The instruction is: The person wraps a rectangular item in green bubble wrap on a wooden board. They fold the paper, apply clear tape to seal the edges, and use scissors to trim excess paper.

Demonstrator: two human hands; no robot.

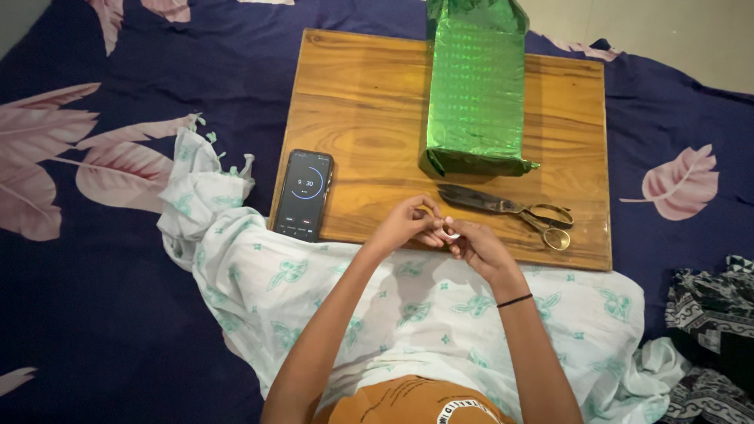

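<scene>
My left hand (408, 225) and my right hand (477, 245) meet at the near edge of a wooden board (361, 118). Together they pinch a small white roll of tape (451, 232) between the fingertips. A box wrapped in shiny green paper (475, 86) lies lengthwise on the board beyond my hands. Brass-handled scissors (510, 210) rest just past my right hand, blades pointing left. A black band circles my right wrist.
A black phone (305, 194) with a lit timer screen lies at the board's near left corner. White cloth with green print (314, 290) covers my lap. Dark blue bedding with pink leaves (94, 259) surrounds the board. Black-and-white patterned fabric (711, 330) lies at the right.
</scene>
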